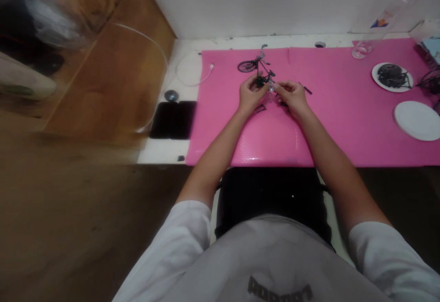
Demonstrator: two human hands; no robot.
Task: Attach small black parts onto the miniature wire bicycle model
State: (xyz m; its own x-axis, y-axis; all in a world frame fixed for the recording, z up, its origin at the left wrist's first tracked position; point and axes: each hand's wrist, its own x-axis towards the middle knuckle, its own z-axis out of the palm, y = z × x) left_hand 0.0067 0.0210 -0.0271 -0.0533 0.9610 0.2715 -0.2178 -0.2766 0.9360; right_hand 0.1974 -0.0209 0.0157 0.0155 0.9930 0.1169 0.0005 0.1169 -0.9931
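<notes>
A small black model bicycle (pixel 258 66) is held over the pink mat, its spoked wheel and silver handlebar pointing away to the left. My left hand (pixel 252 93) is closed around the lower end of its frame. My right hand (pixel 292 96) pinches at a small silver rack-like part (pixel 271 85) at the near end of the bicycle. Both hands meet close together there, and the fingertips partly hide the contact. A small black part (pixel 261 108) lies on the mat beside my left wrist. Just past my right hand is a short black stick-like piece (pixel 307 90).
To the right stand a white plate (pixel 376 82) with a heap of black parts, another white plate (pixel 417 121) and a clear plastic bottle (pixel 360 51). Dark items crowd the right edge. At left are a black flat object (pixel 173 119), a round dark object (pixel 171 96) and a white cable (pixel 192 85).
</notes>
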